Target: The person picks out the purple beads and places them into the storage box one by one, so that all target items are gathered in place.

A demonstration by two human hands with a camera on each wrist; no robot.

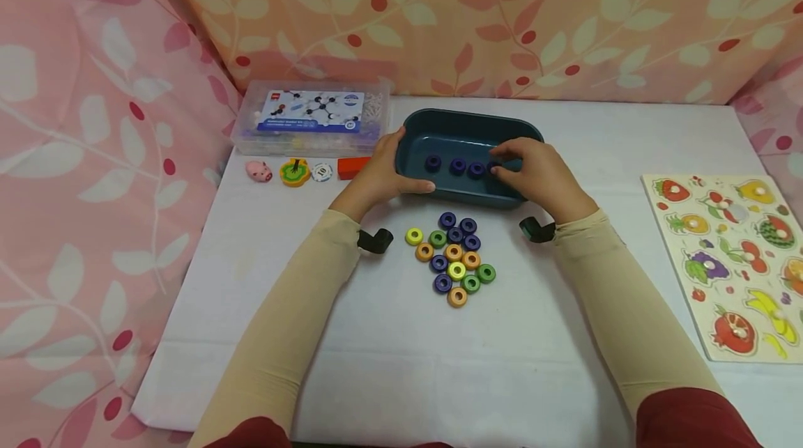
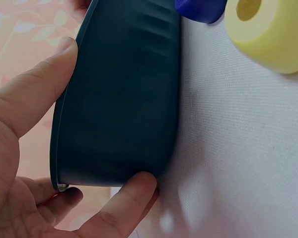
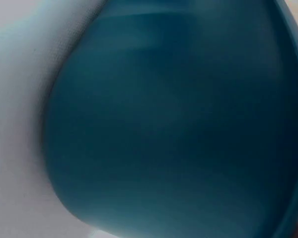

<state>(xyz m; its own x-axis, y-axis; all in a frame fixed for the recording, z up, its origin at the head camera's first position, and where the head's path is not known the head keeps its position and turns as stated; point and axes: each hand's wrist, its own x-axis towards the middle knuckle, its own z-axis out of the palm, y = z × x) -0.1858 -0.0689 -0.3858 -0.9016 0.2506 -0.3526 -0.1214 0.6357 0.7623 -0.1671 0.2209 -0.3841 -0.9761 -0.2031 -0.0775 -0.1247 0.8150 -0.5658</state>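
A dark teal tray stands at the back of the table with several purple rings in a row inside it. Its left end is gripped by my left hand; in the left wrist view the thumb lies at the rim and fingers wrap the end wall. My right hand reaches over the right end, thumb and fingers pinching a purple ring at the end of the row, partly hidden. In the right wrist view the tray's outer wall blocks the fingers. Several purple, green, orange and yellow rings lie in front.
Back left stands a clear plastic box. Before it lie a pink pig, a tree piece, a round token and a red block. A fruit puzzle board lies at the right.
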